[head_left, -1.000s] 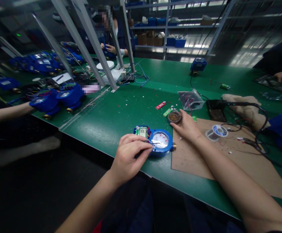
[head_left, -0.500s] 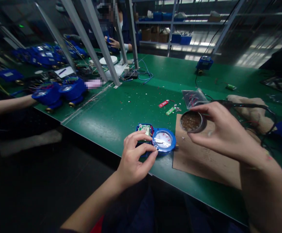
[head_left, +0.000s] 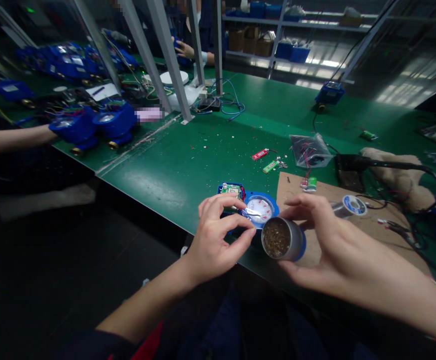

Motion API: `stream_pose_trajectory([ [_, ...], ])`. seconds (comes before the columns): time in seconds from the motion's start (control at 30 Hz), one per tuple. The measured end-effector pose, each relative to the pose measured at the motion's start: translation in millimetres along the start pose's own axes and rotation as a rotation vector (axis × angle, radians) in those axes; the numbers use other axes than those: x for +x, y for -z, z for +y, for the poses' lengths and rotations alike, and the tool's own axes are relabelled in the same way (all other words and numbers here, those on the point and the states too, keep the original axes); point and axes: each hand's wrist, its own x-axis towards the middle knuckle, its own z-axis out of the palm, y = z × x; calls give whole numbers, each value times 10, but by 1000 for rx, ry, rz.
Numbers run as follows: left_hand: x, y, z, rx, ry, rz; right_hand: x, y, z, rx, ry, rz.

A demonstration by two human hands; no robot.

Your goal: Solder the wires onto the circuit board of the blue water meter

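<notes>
My right hand [head_left: 326, 245] grips a small round metal tin [head_left: 296, 241] between thumb and fingers. The tin is tilted, its mouth toward me, showing a brown, grainy-looking filling. Close to it, my left hand [head_left: 215, 235] has thumb and index fingertip pinched together; whatever they hold, if anything, cannot be made out. Behind the left fingers lies a blue water meter [head_left: 272, 201] with a round white dial and a green circuit board [head_left: 231, 189] in its housing. A thin dark strand crosses the dial near my fingertips. The left hand and tin partly hide the meter.
On the cardboard sheet [head_left: 287, 185] are a solder spool [head_left: 354, 205] and a green-wrapped part [head_left: 309, 184]. Beyond are red [head_left: 260, 154] and green [head_left: 271, 166] batteries and a clear bag [head_left: 311, 150]. Blue meters [head_left: 114, 120] and a co-worker's arm [head_left: 18, 139] are at left.
My right hand has brought the tin down and left, beside the meter and my left hand. The solder spool and green-wrapped part have come into sight. The whole view has shifted slightly.
</notes>
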Motion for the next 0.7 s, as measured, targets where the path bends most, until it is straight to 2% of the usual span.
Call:
stream_pose_trajectory([
  [0.2,25,27,-16,21,-24,-29,42,-110,-15,93,17,7],
  [0.43,44,48,-25,25,-42,-58,52,-183,-17,86,33,16],
  [0.57,43,62,-40,5,-34,-61,58,-152,-32,94,24,4],
  [0.7,50,76,-63,-35,-14,-52,42,-35,-5,32,-4,4],
])
